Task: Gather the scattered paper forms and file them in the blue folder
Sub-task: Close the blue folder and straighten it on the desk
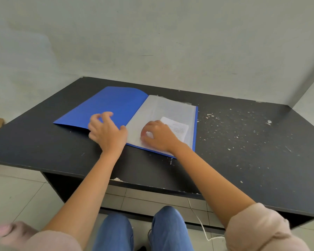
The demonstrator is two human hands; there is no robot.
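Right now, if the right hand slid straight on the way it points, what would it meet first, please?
Probably the left hand, on the blue folder just across the fold; the right hand, on the papers, points toward it. Depth is unclear.

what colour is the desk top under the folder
The desk top is black with white flecks on the right; head view.

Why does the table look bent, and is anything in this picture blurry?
In the head view the wide-angle lens bows the edges of the table, the left hand is smeared by motion at its fingertips, the print on the paper form by the right hand is too soft to read, and flat light leaves only faint shadows on the blue folder.
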